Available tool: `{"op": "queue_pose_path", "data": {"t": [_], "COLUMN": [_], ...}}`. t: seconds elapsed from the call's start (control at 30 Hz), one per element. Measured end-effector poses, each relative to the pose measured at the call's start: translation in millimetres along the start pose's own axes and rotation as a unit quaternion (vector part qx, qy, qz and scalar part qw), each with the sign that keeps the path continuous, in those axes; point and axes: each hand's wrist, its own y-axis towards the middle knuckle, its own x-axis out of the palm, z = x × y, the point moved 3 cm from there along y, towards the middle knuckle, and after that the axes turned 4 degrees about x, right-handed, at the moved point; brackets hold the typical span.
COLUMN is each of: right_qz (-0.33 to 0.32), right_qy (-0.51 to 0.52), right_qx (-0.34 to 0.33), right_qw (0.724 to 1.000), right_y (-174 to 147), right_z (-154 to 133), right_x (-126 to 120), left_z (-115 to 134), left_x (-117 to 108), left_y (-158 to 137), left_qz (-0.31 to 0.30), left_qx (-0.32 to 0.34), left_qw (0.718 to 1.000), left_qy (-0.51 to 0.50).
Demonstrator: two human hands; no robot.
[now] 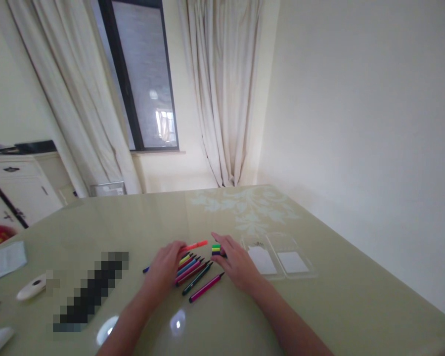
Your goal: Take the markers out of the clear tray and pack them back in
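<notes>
My left hand point(165, 262) is closed on an orange felt-tip pen point(197, 245), which sticks out to the right from the fingertips. Below and beside that hand several felt-tip pens lie slanted on the table, among them a dark green one point(197, 278) and a magenta one point(206, 288) set a little apart. Part of the row is hidden under the left hand. Between the thumb and fingers of my right hand point(235, 259) is a small piece striped green, yellow and dark blue point(215, 250); its kind is unclear. That hand is just left of an opened clear plastic case point(282, 274).
White sheets point(261, 260) lie in the case. On the table's left point(155, 326) are a dark pixelated oblong point(92, 291), a white oval device point(31, 288) and a pale packet point(5, 262). A wall point(374, 148) borders the right edge.
</notes>
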Motion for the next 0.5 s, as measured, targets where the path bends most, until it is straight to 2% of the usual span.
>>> {"op": "queue_pose_path", "data": {"t": [0.1, 0.23, 0.33, 0.4, 0.5], "right_qz": [-0.018, -0.020, -0.014, 0.008, 0.083], "right_qy": [0.000, -0.010, -0.011, 0.000, 0.029], "right_qx": [-0.015, -0.046, -0.058, -0.049, 0.001], "right_qw": [1.000, 0.999, 0.998, 0.999, 0.996], "right_y": [0, 3, 7, 8, 8], "right_z": [-3, -2, 0, 7, 28], "right_x": [6, 8, 6, 0, -19], "left_z": [34, 45, 37, 23, -15], "left_x": [10, 10, 8, 3, -9], "left_y": [-3, -4, -2, -1, -2], "left_qz": [-0.032, -0.083, -0.112, -0.118, -0.087], "left_qx": [0.067, 0.085, 0.082, 0.061, -0.036], "left_qw": [0.997, 0.993, 0.990, 0.991, 0.994], "left_qy": [-0.018, 0.006, 0.023, 0.030, 0.048]}}
